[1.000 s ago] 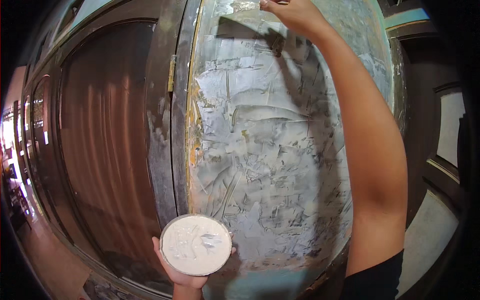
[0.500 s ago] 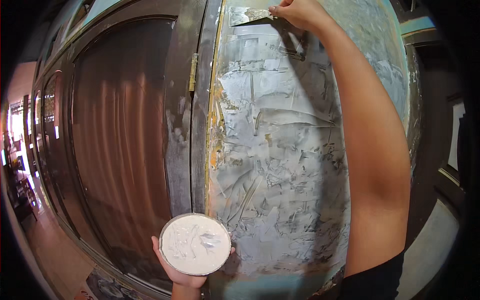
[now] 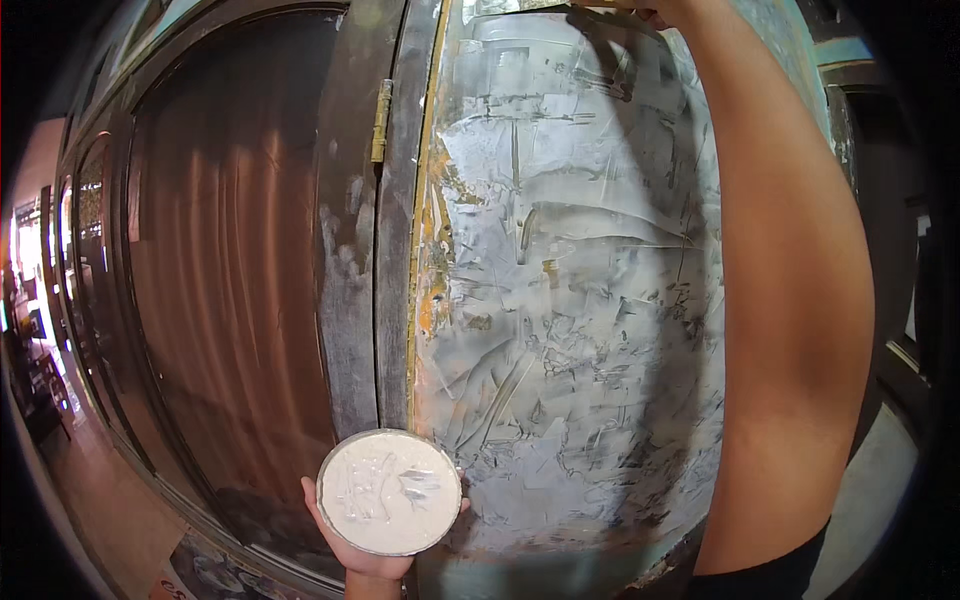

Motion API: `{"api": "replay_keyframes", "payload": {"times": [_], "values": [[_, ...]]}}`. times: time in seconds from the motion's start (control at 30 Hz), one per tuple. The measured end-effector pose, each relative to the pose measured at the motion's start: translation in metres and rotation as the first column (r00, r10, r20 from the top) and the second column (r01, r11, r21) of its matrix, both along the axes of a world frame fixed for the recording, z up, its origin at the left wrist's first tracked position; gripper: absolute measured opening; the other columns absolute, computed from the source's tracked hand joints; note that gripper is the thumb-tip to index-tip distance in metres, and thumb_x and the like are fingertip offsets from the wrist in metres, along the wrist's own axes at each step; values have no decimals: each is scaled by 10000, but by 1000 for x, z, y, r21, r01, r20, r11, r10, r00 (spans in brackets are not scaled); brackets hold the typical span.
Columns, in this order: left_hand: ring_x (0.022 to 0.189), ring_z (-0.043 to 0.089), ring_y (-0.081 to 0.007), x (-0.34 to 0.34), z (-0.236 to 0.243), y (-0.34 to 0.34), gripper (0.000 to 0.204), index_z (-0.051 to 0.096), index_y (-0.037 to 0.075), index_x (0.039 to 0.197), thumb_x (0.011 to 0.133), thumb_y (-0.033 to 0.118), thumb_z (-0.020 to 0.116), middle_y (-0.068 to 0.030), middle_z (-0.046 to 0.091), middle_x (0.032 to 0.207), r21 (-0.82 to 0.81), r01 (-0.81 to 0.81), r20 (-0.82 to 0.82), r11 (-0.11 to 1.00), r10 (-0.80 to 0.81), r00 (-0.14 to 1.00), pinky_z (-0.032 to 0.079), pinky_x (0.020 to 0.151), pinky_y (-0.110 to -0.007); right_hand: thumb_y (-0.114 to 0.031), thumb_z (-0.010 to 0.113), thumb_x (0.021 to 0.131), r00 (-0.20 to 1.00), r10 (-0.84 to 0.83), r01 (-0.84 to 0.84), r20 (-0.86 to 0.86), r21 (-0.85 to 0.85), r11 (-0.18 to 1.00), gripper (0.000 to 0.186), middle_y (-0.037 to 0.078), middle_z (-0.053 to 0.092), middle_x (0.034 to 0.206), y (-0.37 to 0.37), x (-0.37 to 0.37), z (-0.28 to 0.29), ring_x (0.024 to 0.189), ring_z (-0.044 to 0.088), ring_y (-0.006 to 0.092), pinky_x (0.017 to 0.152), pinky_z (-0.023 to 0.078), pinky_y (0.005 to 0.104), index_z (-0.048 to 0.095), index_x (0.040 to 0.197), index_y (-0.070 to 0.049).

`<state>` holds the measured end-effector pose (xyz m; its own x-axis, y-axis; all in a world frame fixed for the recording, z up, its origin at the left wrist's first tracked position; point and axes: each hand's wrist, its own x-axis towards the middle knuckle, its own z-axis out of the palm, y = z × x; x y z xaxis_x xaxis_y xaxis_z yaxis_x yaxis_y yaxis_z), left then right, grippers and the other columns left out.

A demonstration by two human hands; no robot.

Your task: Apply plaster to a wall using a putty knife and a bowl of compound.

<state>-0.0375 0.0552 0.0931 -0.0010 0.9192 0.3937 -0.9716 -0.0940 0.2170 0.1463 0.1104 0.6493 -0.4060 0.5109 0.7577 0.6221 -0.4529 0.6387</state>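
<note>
A round container of creamy white paste [image 3: 388, 490] rests in my left hand [image 3: 362, 555], fingers wrapped round its sides, low in front of the wall. My right hand [image 3: 665, 14], partly cut off by the top edge, grips a flat scraper [image 3: 540, 8], seen as a thin strip against the top of the patchy grey-white plastered panel [image 3: 560, 260]. My right forearm spans the right side of the view, and shadows of the hand and blade fall on the panel. The panel is streaked with ridges, dark marks and yellow-orange patches along its left edge.
A dark wooden door [image 3: 340, 230] with a curtained glass pane [image 3: 230, 280] and brass hinge [image 3: 382, 120] adjoins the panel on the left. Another dark doorway [image 3: 895, 270] is at the right. A tiled floor [image 3: 100, 470] with furniture [image 3: 45, 380] shows at the far left.
My right hand and scraper have moved rightward along the upper panel, and my right forearm now sits farther right. My left hand holds the container in almost the same place.
</note>
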Motion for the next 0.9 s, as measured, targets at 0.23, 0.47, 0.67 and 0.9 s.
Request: {"api": "replay_keyframes", "payload": {"times": [0.23,0.47,0.67,0.9], "values": [[1326,394,-671,5,7,-2,1046,375,125,1577,859,885,367,-269,393,1579,6,85,78,996,-85,993,332,991,-867,-614,531,1011,819,130,-176,-559,-29,984,599,153,750,1137,-6,16,-1,1023,698,296,934,529,418,757,1206,-95],[1348,342,-692,8,3,-8,1043,351,103,1586,881,873,362,-347,352,1567,-17,61,113,998,-59,992,333,976,-875,-604,574,994,810,161,-201,-564,-9,980,596,139,755,1096,-10,15,-3,951,692,284,855,536,451,763,1174,-68],[1368,351,-665,8,11,-19,1028,352,125,1590,882,870,366,-309,354,1588,11,137,206,991,-136,969,318,984,-880,-580,596,994,782,209,-280,-587,-32,960,554,107,727,977,-12,27,-2,867,655,272,810,523,448,766,1112,-66],[1364,399,-624,4,2,-16,1020,369,134,1582,877,871,373,-259,389,1588,0,0,17,1000,0,1000,319,984,-881,-581,651,962,868,11,-123,-496,-195,973,504,69,646,757,1,48,22,683,579,215,644,493,396,768,903,-94]]}}
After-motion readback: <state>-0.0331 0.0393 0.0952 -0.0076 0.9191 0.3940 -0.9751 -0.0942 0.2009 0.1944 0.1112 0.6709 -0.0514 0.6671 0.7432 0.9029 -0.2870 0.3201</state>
